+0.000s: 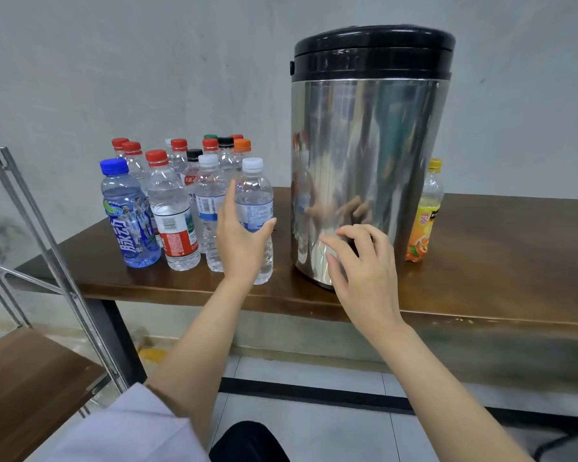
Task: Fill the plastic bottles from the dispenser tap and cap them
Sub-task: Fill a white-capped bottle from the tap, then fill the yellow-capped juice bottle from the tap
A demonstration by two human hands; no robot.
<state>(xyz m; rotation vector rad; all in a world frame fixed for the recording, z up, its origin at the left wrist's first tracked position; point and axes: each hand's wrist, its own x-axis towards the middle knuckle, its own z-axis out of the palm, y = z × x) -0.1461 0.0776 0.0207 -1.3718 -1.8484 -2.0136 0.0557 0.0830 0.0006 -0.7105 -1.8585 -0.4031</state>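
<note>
At the bottom edge are a pale sleeve (124, 428) and a dark trouser knee (247, 441), above a floor of pale tiles (314, 428) crossed by a black strip. At the left stands a chair (24, 378) with a brown wooden seat and a bare metal frame. Both forearms reach out over the front edge of the table (498, 261), a glossy dark-brown wooden top on a black leg. The left hand (241, 241) is wide open, fingers straight and thumb spread, directly in front of the white-capped bottle (256, 201), which stands upright at the near right of the bottle group; whether the hand touches it cannot be told. The right hand (364, 261) is held with fingers loosely bent and spread before the lowest part of the dispenser (367, 168), gripping nothing that shows; it covers that spot, so the tap cannot be made out. The dispenser is a tall steel drum with a black lid (374, 51), standing near the table's front edge and mirroring the hands in its side. Left of it the capped plastic bottles stand close together: a blue-capped bottle (129, 215) in front, a red-capped bottle (172, 211) beside it, a second white-capped one (209, 208), and behind these more with red, black, green and orange caps. Beyond the dispenser's right side stands an orange drink bottle (424, 221) with a yellow cap. A plain grey wall (147, 61), scuffed low down, closes the room.
</note>
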